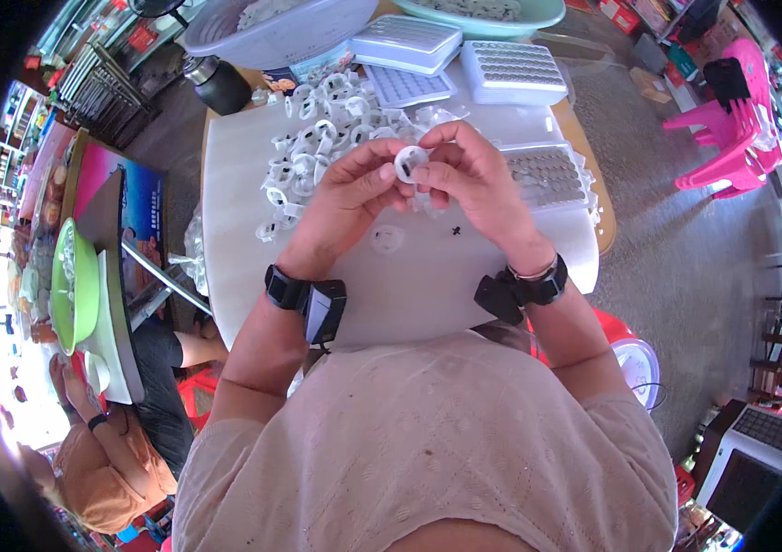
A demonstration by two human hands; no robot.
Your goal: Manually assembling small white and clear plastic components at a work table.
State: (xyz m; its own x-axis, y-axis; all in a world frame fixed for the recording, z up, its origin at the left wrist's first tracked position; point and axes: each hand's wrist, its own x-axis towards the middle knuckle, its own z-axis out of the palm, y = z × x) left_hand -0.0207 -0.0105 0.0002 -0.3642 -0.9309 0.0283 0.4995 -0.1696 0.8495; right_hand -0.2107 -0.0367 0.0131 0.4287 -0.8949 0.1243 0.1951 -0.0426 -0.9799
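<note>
Between the fingertips of both hands, above the white table, is a small round white plastic part (410, 165) with a dark slot in its face. My left hand (359, 189) pinches its left side, and my right hand (469, 177) grips it from the right with thumb and fingers. Behind my left hand spreads a loose heap of similar white parts (322, 138) with dark pieces on them. On the tabletop below my hands lie a pale translucent disc (388, 239) and a tiny black piece (456, 231). Close by my right hand sits a clear tray (547, 177) with rows of small round pieces.
Stacked white trays (513, 74) and a lilac basin (289, 37) stand at the table's far side, with a mint basin (492, 11) beyond. A black flask (217, 85) is at the far left. Another person (115, 460) sits at left near a green basin (78, 285). Pink chairs (731, 129) stand right.
</note>
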